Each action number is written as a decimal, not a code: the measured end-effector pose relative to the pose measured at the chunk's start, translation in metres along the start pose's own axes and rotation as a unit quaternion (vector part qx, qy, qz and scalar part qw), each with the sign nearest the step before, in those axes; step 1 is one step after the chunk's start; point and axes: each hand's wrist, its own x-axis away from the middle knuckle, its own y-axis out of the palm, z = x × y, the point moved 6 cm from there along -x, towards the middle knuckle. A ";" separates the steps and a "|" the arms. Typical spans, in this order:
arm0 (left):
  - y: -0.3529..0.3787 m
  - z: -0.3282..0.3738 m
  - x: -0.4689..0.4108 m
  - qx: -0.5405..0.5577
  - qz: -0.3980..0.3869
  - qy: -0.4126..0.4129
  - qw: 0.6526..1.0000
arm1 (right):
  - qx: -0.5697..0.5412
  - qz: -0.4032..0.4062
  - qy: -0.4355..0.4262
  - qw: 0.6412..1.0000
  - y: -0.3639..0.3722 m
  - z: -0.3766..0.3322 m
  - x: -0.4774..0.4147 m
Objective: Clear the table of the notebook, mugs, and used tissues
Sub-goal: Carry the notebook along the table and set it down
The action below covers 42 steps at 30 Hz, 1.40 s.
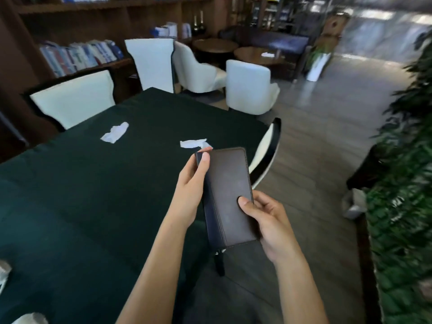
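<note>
A closed dark brown notebook (228, 195) is held in the air over the right edge of the table with the dark green cloth (93, 195). My left hand (191, 185) grips its upper left edge, and my right hand (266, 220) grips its lower right corner with the thumb on the cover. Two crumpled white tissues lie on the cloth: one (115, 132) toward the far left, another (192, 143) just beyond the notebook's top. More white tissue shows at the left edge (4, 272) and the bottom left corner (30, 318). No mugs are in view.
White chairs with dark frames stand around the table: two at the far side (72, 99) (152, 64) and one at the right edge (266, 150). Bookshelves (79, 54) line the back wall. Green plants (406, 183) fill the right side. Grey floor runs between the table and the plants.
</note>
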 end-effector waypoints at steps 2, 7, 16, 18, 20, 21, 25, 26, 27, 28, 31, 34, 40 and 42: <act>0.032 -0.007 0.001 0.040 -0.022 -0.035 0.998 | -0.011 0.023 -0.008 1.000 -0.022 -0.008 0.004; 0.102 -0.030 0.010 0.079 -0.046 -0.070 0.993 | -0.018 0.077 -0.019 0.997 -0.087 -0.028 0.011; 0.239 -0.090 0.029 0.101 -0.055 -0.145 0.983 | -0.028 0.156 -0.029 0.987 -0.225 -0.061 0.010; 0.264 -0.098 0.030 0.099 -0.054 -0.153 0.982 | -0.032 0.162 -0.031 0.986 -0.250 -0.065 0.010; 0.286 -0.106 0.031 0.091 -0.059 -0.159 0.981 | -0.033 0.168 -0.038 0.985 -0.273 -0.068 0.009; 0.296 -0.112 0.032 0.083 -0.060 -0.164 0.981 | -0.034 0.172 -0.041 0.984 -0.283 -0.069 0.009; 0.331 -0.133 0.037 0.061 -0.070 -0.185 0.978 | -0.047 0.204 -0.042 0.977 -0.323 -0.072 0.006; 0.339 -0.137 0.036 0.058 -0.077 -0.190 0.977 | -0.048 0.214 -0.041 0.975 -0.332 -0.072 0.004; 0.346 -0.141 0.035 0.054 -0.086 -0.197 0.975 | -0.047 0.223 -0.038 0.973 -0.340 -0.073 0.002; 0.354 -0.143 0.032 0.051 -0.095 -0.205 0.973 | -0.045 0.232 -0.035 0.971 -0.349 -0.073 -0.001; 0.374 -0.150 0.016 0.030 -0.123 -0.217 0.968 | -0.043 0.243 -0.030 0.969 -0.370 -0.074 -0.013; 0.391 -0.155 -0.009 0.004 -0.145 -0.213 0.966 | -0.044 0.257 -0.029 0.965 -0.388 -0.076 -0.033; 0.430 -0.160 -0.085 -0.043 -0.193 -0.190 0.962 | -0.040 0.290 -0.053 0.955 -0.426 -0.102 -0.098; 0.444 -0.158 -0.115 -0.049 -0.203 -0.181 0.961 | -0.034 0.293 -0.058 0.954 -0.436 -0.115 -0.128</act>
